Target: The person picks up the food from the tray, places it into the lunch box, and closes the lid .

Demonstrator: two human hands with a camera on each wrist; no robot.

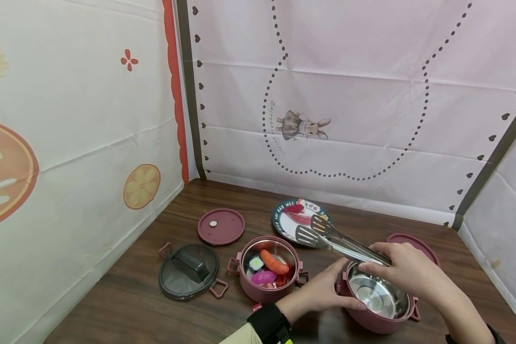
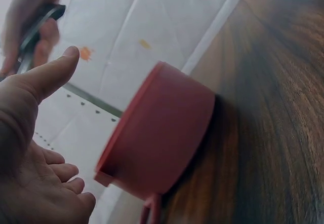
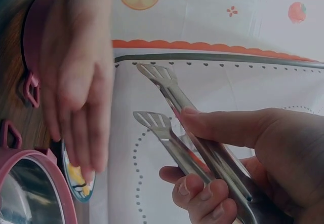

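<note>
The right hand (image 1: 406, 270) grasped a pair of long silver metal tongs (image 3: 217, 158) with slotted spatula ends, its thumb and curled fingers pinching the two arms; the spread tips pointed towards ten o'clock. The left hand (image 1: 318, 291) was released, its fingers relaxed, just beside the nine o'clock side of a round pink pot (image 1: 370, 323) with a shiny steel interior; whether it touched the rim I could not tell. Taking a second round pink steel-lined pot (image 1: 258, 294) as the dial's centre, the first pot stood near four o'clock. The second pot held an orange sausage-shaped piece (image 1: 274, 263), a white cube (image 1: 255, 263) and a purple piece (image 1: 263, 277). On the brown wood-grain counter (image 1: 129, 296), a dark see-through lid (image 1: 185, 282) lay at nine o'clock, a flat pink disc (image 1: 225, 234) at ten, a teal-rimmed white plate (image 1: 279, 228) with red pieces at one, and another pink disc (image 1: 425, 248) near three, partly behind the right hand.
</note>
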